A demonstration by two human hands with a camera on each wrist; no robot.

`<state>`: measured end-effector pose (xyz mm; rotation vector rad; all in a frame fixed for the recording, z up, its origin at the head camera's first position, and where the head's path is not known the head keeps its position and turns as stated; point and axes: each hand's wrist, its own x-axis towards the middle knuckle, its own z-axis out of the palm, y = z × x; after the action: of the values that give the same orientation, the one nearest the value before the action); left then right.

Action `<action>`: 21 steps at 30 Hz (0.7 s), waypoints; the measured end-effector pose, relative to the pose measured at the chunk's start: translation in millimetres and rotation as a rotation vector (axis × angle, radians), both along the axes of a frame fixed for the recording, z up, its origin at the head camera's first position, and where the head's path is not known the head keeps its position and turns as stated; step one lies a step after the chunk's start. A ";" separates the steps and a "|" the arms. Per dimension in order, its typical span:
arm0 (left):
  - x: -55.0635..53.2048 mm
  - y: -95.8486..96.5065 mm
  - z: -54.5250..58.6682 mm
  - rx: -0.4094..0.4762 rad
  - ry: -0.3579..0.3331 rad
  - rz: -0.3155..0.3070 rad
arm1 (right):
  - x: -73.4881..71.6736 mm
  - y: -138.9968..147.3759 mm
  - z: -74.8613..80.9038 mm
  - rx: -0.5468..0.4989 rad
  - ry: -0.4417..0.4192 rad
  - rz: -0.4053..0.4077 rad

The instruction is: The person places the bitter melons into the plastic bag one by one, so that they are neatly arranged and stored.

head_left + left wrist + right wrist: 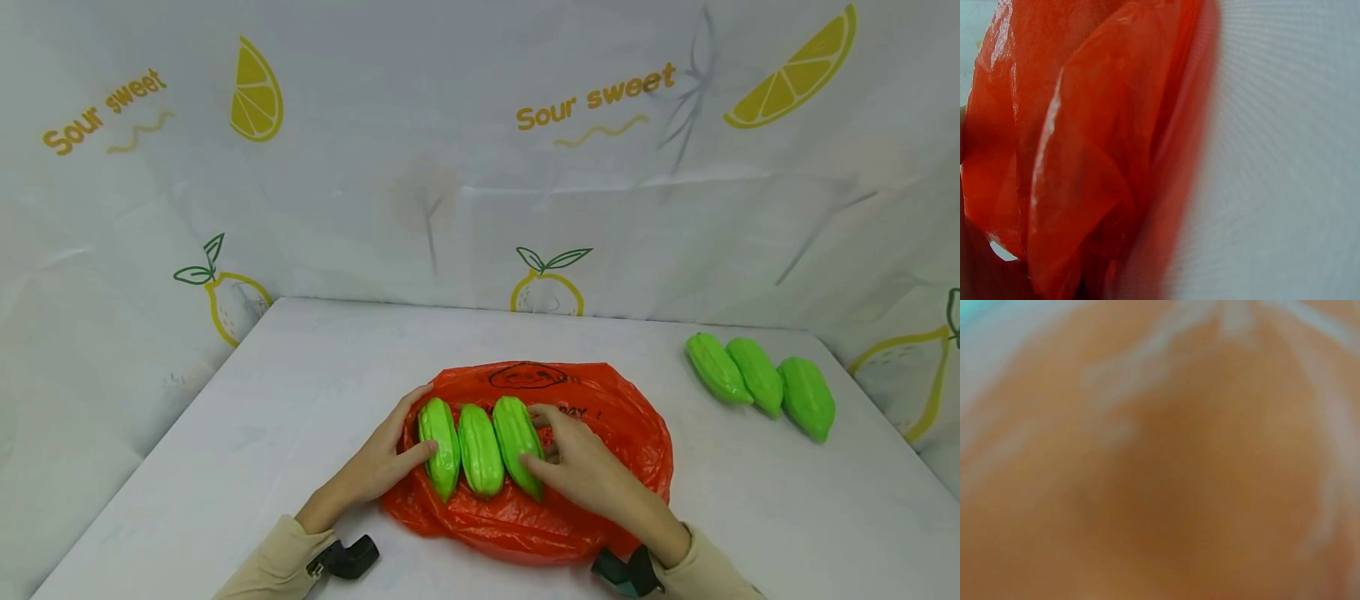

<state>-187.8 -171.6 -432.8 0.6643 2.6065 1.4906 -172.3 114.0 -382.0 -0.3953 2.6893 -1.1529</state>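
We see the left hand, digits apart, touching one green fruit; the right hand clasps another green fruit; beneath the right hand, a red bag.

1. Red plastic bag: glossy, creased, black-printed; spread beneath three fruits.
2. Left green fruit: ridged, lying lengthwise; left hand touches it with the thumb.
3. Middle green fruit: ridged, lying between the others.
4. Right green fruit: ridged, slanted; right hand grips its side.
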 end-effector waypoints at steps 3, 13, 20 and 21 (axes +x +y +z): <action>-0.1 -0.1 -0.1 0.001 0.002 -0.002 | 1.0 0.2 0.1 0.036 0.003 0.014; -0.5 -0.1 -0.8 0.006 0.003 -0.006 | 2.8 2.5 2.5 0.073 0.038 0.032; 0.0 0.3 0.0 -0.004 0.007 0.002 | 2.9 5.3 9.5 0.090 0.034 0.029; 0.0 0.4 0.2 -0.004 0.007 0.001 | 3.0 6.0 10.8 0.092 0.034 0.026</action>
<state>-187.8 -171.2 -432.6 0.6690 2.6150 1.4855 -169.3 120.0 -371.2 -0.4376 2.7458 -1.0204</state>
